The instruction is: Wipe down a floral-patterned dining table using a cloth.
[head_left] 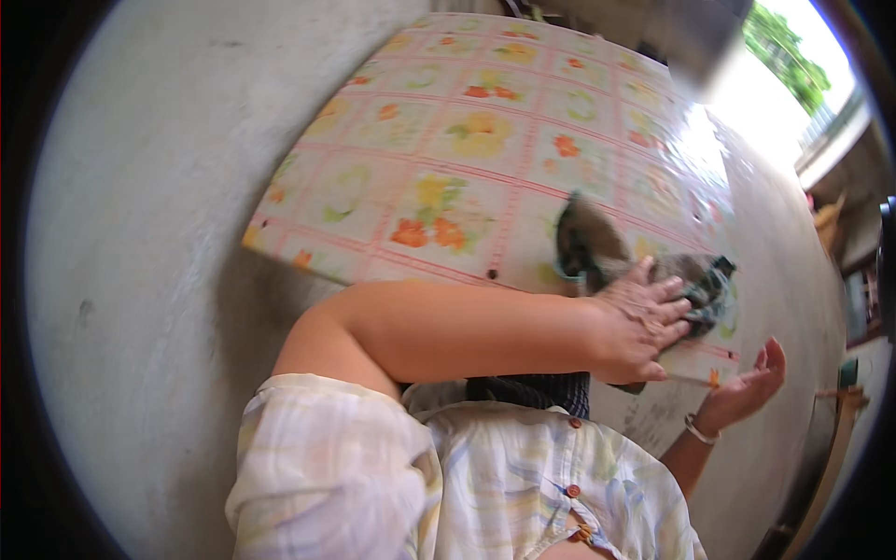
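Note:
My left hand point(640, 318) reaches across my body to the right. Palm down and fingers spread, it holds a crumpled dark green and brown cloth point(598, 234) against the table. The cloth is partly blurred, and its middle is hidden under the hand. Beneath it is a table covered with a glossy floral tablecloth point(455, 133), printed with red lines, yellow fruit and orange flowers. Off the table's near right corner, my right hand point(749, 385) is raised with nothing in it, its fingers loosely spread. A pale bracelet point(702, 429) circles that wrist.
A smooth grey concrete floor point(154, 231) surrounds the table. Small dark spots point(492, 274) mark the tablecloth. A wooden piece of furniture point(833, 448) stands at the far right. Bright light enters through an opening at the upper right, with green foliage point(784, 56) outside.

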`<action>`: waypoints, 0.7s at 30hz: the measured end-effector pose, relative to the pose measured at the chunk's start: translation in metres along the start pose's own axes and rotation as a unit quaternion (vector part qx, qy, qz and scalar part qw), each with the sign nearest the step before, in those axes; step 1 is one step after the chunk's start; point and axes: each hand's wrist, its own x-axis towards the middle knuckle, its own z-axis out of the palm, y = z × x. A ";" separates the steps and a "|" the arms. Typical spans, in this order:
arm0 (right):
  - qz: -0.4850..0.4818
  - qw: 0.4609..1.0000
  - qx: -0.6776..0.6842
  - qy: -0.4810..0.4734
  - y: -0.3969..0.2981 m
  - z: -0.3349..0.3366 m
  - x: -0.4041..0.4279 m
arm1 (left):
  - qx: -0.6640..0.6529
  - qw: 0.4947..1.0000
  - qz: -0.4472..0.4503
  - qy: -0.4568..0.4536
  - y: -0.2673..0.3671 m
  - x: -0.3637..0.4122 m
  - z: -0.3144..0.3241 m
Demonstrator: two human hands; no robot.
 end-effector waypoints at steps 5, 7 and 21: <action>0.002 1.000 0.021 -0.018 0.007 -0.001 0.004 | 0.101 0.960 -0.257 0.047 -0.029 -0.125 -0.018; 0.000 1.000 0.017 -0.020 0.005 -0.001 0.004 | 0.163 0.908 -0.384 0.037 -0.038 -0.175 -0.026; -0.004 0.998 -0.040 -0.051 -0.008 0.001 0.004 | 0.169 0.708 -0.683 0.062 -0.180 -0.275 -0.062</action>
